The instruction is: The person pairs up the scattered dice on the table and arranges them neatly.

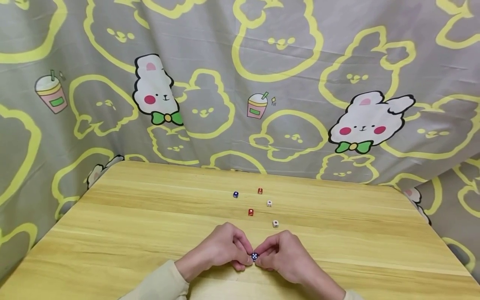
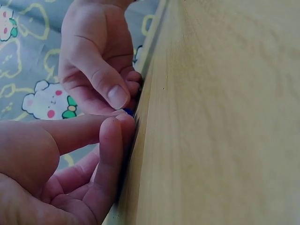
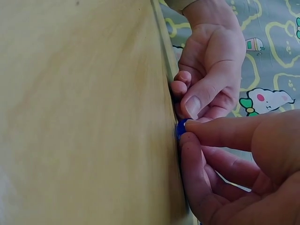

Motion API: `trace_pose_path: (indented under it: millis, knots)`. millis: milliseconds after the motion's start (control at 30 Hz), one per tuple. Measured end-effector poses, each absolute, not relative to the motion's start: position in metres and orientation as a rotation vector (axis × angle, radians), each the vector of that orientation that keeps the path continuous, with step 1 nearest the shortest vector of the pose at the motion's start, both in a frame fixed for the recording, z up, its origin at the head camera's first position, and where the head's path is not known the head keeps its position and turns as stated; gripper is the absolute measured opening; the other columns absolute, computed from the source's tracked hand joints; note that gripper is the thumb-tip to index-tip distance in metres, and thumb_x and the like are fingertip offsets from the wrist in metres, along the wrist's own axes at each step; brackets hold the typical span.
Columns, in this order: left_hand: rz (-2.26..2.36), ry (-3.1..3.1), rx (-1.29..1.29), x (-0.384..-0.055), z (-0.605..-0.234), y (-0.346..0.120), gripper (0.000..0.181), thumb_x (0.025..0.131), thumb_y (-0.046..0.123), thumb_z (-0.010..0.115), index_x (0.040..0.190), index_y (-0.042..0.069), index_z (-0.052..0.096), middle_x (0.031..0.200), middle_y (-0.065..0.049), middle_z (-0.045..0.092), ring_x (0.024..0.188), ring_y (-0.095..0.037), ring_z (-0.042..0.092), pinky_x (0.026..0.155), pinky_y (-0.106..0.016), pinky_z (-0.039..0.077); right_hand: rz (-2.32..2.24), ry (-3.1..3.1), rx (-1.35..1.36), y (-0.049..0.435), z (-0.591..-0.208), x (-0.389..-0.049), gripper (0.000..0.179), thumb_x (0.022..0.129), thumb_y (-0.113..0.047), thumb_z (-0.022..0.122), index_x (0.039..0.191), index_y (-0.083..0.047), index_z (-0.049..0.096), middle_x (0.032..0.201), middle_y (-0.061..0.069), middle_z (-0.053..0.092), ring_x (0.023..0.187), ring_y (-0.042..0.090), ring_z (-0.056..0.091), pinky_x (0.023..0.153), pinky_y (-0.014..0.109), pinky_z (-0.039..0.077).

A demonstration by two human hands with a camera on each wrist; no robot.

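Observation:
A small blue die (image 1: 254, 256) with white pips on its top face sits low over the table near the front, between my two hands. My left hand (image 1: 223, 246) pinches it from the left with thumb and fingertips, while my right hand (image 1: 288, 257) pinches it from the right. From the right wrist, a sliver of the blue die (image 3: 182, 127) shows between the fingertips; most of it is covered. The left wrist view also has both hands meeting at the die, close against the tabletop.
Beyond the hands stand loose dice: a second blue one (image 1: 235, 194), a red die (image 1: 260, 191), a nearer red die (image 1: 251, 212), a white die (image 1: 269, 203) and a nearer white die (image 1: 275, 223). A patterned grey curtain (image 1: 225, 50) hangs behind the wooden table (image 1: 131, 216).

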State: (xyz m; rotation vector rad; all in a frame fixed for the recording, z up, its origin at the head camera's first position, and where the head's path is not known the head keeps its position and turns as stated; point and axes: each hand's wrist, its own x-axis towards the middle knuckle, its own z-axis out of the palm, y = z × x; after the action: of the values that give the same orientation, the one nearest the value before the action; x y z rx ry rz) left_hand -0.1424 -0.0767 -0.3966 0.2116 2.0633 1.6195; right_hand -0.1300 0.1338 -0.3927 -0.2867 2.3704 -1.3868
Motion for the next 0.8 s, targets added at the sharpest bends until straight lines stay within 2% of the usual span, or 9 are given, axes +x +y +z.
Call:
trace_pose_path:
  millis: [333,800]
  knots:
    - [1.632,2.035,0.217,-0.1424,-0.3964,-0.0781,0.014,0.078,-0.011,0.082,0.085,-0.002,0.074,0.071,-0.009,0.075,0.053,-0.011,0.067,0.053,-0.027,0.061,-1.376,2.377,-0.313,0.1336,-0.3936,-0.1318,0.010,0.081,-0.006,0.088,0.089,-0.009,0.083,0.075,0.000,0.075,0.069,0.010,0.064,0.057,0.019,0.050]
    - [1.618,2.044,0.229,-0.1438,-0.3972,-0.0780,0.014,0.079,-0.008,0.084,0.086,-0.001,0.075,0.071,-0.010,0.076,0.054,-0.012,0.068,0.054,-0.029,0.062,-1.383,2.369,-0.331,0.1364,-0.3948,-0.1343,0.014,0.079,-0.004,0.088,0.092,-0.009,0.083,0.076,0.001,0.075,0.071,0.012,0.065,0.059,0.020,0.052]
